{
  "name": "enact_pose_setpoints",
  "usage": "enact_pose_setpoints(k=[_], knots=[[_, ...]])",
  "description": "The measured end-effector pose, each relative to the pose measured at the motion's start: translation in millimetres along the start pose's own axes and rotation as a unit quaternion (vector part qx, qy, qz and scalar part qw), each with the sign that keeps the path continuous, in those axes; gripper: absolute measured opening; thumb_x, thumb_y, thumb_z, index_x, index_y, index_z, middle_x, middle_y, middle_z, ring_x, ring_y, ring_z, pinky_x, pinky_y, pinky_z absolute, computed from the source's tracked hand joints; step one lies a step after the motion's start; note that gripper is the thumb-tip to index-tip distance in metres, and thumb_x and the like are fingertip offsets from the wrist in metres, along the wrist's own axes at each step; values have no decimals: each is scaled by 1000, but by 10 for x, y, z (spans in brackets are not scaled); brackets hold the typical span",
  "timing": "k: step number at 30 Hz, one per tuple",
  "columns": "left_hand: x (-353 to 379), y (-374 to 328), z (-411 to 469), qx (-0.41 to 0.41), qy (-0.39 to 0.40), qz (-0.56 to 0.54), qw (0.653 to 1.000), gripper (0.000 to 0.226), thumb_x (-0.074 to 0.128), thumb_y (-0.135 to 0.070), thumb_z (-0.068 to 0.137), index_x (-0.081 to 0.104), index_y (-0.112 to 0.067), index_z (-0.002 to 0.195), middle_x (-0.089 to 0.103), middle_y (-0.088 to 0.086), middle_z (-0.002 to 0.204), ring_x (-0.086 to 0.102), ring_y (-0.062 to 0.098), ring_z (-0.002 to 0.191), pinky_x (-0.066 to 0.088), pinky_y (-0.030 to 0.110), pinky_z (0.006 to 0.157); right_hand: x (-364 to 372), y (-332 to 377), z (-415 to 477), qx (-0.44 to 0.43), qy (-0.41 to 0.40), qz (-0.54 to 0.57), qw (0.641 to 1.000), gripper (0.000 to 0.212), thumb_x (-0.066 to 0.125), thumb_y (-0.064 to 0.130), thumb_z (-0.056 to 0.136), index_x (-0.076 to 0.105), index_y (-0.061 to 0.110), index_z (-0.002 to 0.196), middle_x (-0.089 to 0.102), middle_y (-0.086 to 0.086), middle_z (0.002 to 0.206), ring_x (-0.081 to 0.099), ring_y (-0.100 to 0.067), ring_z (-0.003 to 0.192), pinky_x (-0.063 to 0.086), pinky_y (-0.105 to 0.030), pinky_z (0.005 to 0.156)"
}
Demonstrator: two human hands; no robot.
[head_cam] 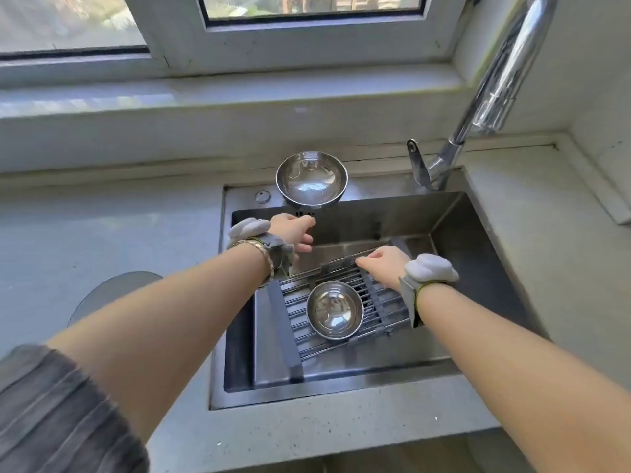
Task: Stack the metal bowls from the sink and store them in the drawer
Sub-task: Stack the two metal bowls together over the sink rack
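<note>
Head view: left hand (294, 233) reaches below the far metal bowl (311, 179) on the sink's (491, 268) back ledge, fingers loosely spread, holding nothing; right hand (384, 264) rests fingers on the rack (386, 310), grasp unclear; second bowl (334, 310) sits upright on the rack.

- We find a home kitchen, seen at its washing-up corner.
- A stainless steel sink (454, 213) is set into a speckled grey countertop (102, 233); both hands' fingers reach over its basin.
- A chrome swivel faucet (485, 97) rises beyond and right of the fingers.
- A roll-up drying rack (386, 302) lies just nearer than the fingertips.
- A white-framed window (191, 46) stands beyond the fingers, buildings visible outside.
</note>
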State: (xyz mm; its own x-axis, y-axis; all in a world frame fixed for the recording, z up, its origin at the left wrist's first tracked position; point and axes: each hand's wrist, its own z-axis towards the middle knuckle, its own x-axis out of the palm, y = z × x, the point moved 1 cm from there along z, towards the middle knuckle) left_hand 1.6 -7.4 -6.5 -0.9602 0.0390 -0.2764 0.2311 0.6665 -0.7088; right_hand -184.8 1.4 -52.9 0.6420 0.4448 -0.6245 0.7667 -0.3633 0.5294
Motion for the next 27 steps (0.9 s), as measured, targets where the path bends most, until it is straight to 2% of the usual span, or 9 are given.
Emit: enact_pose_setpoints(k=[2, 5, 7, 9, 12, 14, 18, 22, 27], knots=[[-15, -44, 162, -13, -1, -23, 1000, 54, 51, -36, 91, 41, -8, 137, 63, 14, 122, 65, 24, 89, 53, 36, 78, 19, 9, 145, 9, 5, -8, 1000, 31, 55, 39, 80, 55, 21, 55, 44, 3, 51, 45, -21, 58, 40, -31, 66], [6, -83, 378, -30, 4, -55, 998, 64, 50, -45, 90, 35, -12, 142, 56, 13, 132, 63, 26, 97, 51, 41, 89, 136, -80, 427, 44, 18, -37, 998, 29, 53, 48, 73, 59, 22, 63, 59, 0, 66, 60, -25, 73, 46, -32, 75], [5, -102, 461, -35, -14, -85, 996, 70, 49, -51, 88, 31, -13, 145, 53, 12, 134, 62, 26, 97, 51, 41, 86, 216, -164, 551, 57, 29, -78, 995, 47, 48, 57, 64, 68, 23, 90, 68, -3, 92, 65, -27, 93, 50, -36, 88], [2, -103, 648, -49, -50, -150, 986, 74, 50, -53, 86, 30, -13, 145, 52, 10, 129, 63, 25, 92, 52, 40, 79, 339, -245, 741, 73, 54, -101, 991, 69, 46, 59, 64, 57, 26, 124, 64, -2, 119, 61, -27, 108, 48, -41, 96], [8, -77, 880, -79, -103, -236, 963, 70, 52, -53, 84, 39, -11, 139, 51, 7, 109, 64, 24, 84, 53, 43, 80, 578, -365, 953, 83, 101, -121, 984, 78, 48, 54, 67, 41, 26, 139, 61, -5, 128, 59, -28, 113, 47, -41, 99], [22, -62, 975, -80, -117, -270, 952, 70, 51, -47, 87, 32, -13, 145, 48, 10, 127, 64, 29, 101, 52, 46, 88, 719, -450, 1058, 96, 118, -148, 977, 85, 47, 62, 63, 37, 29, 140, 63, -6, 127, 60, -29, 112, 48, -42, 97], [89, 2, 1109, -71, -111, -287, 949, 57, 49, -34, 92, 33, -12, 142, 48, 12, 132, 64, 32, 108, 53, 47, 89, 951, -605, 1251, 106, 165, -159, 968, 71, 49, 48, 82, 31, 22, 145, 55, -9, 138, 56, -30, 122, 45, -33, 96], [125, 30, 1175, -61, -102, -276, 954, 34, 47, -28, 93, 44, -8, 121, 52, 11, 113, 66, 32, 87, 56, 41, 71, 1020, -628, 1273, 109, 203, -201, 952, 58, 50, 24, 91, 31, 12, 144, 52, -10, 140, 54, -29, 124, 43, -32, 97], [162, 44, 1295, -57, -103, -242, 963, 44, 41, -22, 93, 40, -8, 135, 56, 16, 123, 66, 27, 68, 57, 34, 56, 1071, -683, 1277, 111, 210, -226, 945, 44, 48, 15, 89, 45, 9, 133, 57, -9, 131, 56, -26, 119, 38, -26, 81]])
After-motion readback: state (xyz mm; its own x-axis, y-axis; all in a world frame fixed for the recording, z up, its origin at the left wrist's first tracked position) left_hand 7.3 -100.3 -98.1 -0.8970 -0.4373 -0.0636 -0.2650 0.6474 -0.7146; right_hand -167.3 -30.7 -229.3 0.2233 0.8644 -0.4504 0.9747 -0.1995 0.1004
